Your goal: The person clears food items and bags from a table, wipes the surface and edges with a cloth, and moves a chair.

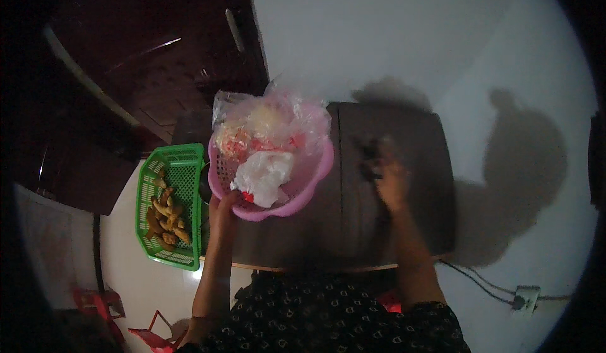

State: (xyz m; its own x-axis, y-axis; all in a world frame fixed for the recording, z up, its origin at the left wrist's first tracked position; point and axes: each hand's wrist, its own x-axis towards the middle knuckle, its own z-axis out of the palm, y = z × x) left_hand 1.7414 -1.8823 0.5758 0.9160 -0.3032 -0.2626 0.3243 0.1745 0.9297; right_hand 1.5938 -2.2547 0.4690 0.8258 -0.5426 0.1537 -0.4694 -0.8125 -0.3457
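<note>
My left hand [224,204] grips the near left rim of a pink plastic basket [303,201] with a scalloped edge. In the basket lie clear plastic bags [270,116] with pale and red contents, and a crumpled white plastic bag [265,175]. My right hand [392,177] is blurred over the right part of the dark table [293,241]. Small dark things [369,156] show at its fingertips; whether it holds them I cannot tell. To the left, a green plastic basket [200,211] holds several knobbly brown pieces, like ginger roots [166,215].
A white wall [378,35] stands behind and right of the table. Dark wooden doors [180,64] are at the upper left. Cables run to a wall socket [526,301] at the lower right. Red objects, perhaps stools [154,336], stand on the pale floor at the lower left.
</note>
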